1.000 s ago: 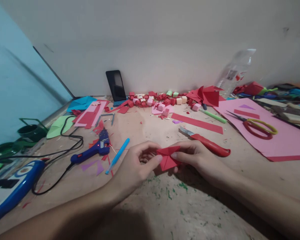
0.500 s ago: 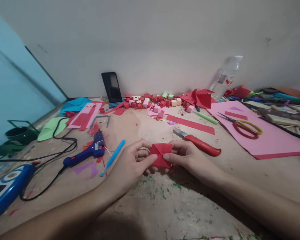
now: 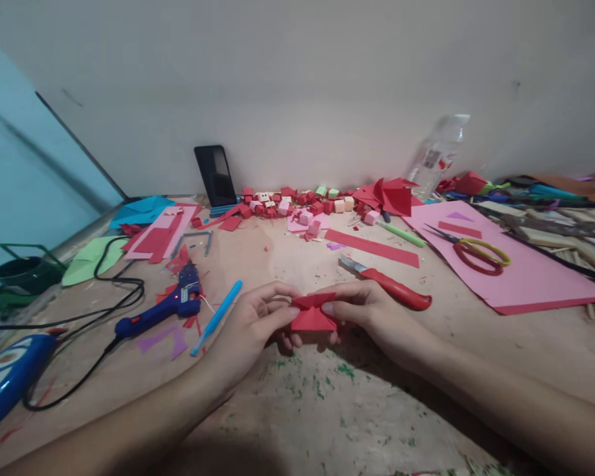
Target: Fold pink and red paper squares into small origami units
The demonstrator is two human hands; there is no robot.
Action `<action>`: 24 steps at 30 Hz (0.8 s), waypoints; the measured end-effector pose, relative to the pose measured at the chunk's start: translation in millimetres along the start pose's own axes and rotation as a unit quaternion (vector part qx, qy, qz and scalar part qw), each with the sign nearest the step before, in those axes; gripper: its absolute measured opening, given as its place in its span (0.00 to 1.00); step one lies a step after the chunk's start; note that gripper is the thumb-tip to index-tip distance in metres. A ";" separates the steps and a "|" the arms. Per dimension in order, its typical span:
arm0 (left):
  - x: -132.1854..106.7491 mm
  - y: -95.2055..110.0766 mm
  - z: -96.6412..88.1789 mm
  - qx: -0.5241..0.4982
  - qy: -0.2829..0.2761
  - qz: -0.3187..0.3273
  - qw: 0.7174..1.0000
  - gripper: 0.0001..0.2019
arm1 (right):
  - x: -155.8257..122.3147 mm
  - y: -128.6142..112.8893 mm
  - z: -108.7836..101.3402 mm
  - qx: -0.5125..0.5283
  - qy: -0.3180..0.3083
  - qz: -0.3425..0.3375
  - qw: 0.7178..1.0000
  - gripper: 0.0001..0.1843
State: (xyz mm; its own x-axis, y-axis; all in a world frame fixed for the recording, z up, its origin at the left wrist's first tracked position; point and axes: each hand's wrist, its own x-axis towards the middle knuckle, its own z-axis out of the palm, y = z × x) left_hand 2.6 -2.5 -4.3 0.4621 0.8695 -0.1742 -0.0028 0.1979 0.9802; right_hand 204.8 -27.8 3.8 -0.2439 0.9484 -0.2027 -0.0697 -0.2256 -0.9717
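Between my two hands is a small piece of folded red paper [image 3: 313,322], held a little above the table. My left hand [image 3: 258,317] pinches its left side, thumb on top and fingers beneath. On the right side my right hand [image 3: 369,311] grips it the same way. The paper's far flap stands partly raised, with creases meeting near its middle. A blue pen-like tool [image 3: 217,318] lies just left of my left hand. Beyond my right hand rests a knife with a red handle [image 3: 399,289].
A blue glue gun [image 3: 161,307] with a black cord lies at left. Small paper cubes [image 3: 283,207] line the wall beside a propped phone [image 3: 215,175]. Scissors [image 3: 482,254] lie on pink paper [image 3: 520,281] at right, near a clear bottle [image 3: 439,155].
The red paper has gone from lying flatter to having its far flap folded up, and my thumbs have moved apart towards its sides. The view has shifted slightly.
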 end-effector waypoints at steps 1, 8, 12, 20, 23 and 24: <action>-0.5 0.1 0.0 -0.003 -0.001 -0.002 1.000 0.11 | 0.0 0.3 -0.3 -0.006 0.003 -0.001 1.000 0.13; -4.1 3.0 2.6 -0.012 -0.018 -0.011 1.000 0.15 | -1.0 -1.4 1.1 -0.018 0.023 0.004 1.000 0.13; -4.4 4.2 5.0 0.012 0.002 -0.005 1.000 0.17 | -1.0 0.0 1.0 -0.022 0.029 0.011 0.999 0.14; -3.3 1.2 3.7 0.018 0.032 0.007 0.999 0.17 | -0.9 4.7 -4.3 0.055 0.011 0.002 0.998 0.20; -3.4 1.3 6.0 0.029 0.035 0.015 0.999 0.17 | -0.3 1.8 -2.3 -0.025 0.006 0.007 1.000 0.19; -3.6 1.5 7.1 0.034 0.035 0.017 0.999 0.16 | -0.1 1.4 -1.5 -0.049 -0.003 0.007 0.999 0.18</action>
State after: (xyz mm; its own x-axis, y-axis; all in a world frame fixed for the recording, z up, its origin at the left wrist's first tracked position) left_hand 7.2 -8.6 -1.5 0.3994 0.9052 -0.1452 0.0440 0.1392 0.9893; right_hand 206.1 -27.8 2.2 -0.2505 0.9437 -0.2159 0.0286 -0.2157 -0.9760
